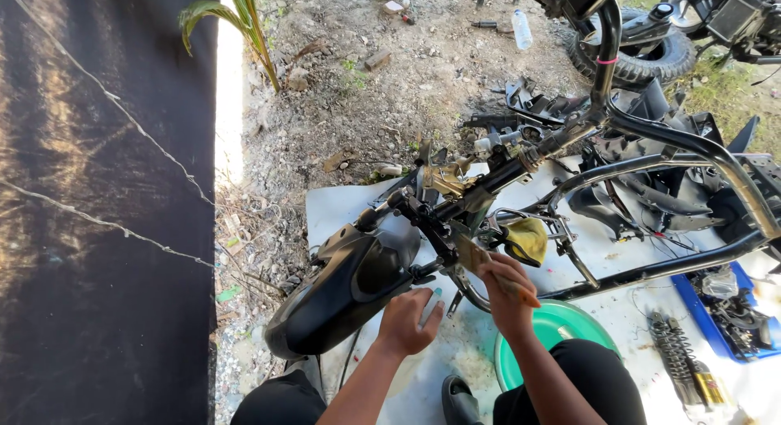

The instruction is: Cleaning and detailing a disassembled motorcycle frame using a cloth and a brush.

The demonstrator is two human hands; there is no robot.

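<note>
- Black front fender [346, 283] lies on the white sheet [342, 209], beside the stripped scooter frame [691, 144].
- Left hand [407, 321] sits half-curled against the fender's rear edge, gripping nothing I can make out.
- Right hand [506, 288] is closed around a paintbrush [488, 266], bristles at the fork, above the green basin [561, 323].

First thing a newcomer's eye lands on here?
The stripped scooter frame, bare black tubing across the centre and right, with the black front fender low in the middle. Just below, the right hand holds a paintbrush to the frame over a green basin, and the left hand rests beside the fender.
</note>
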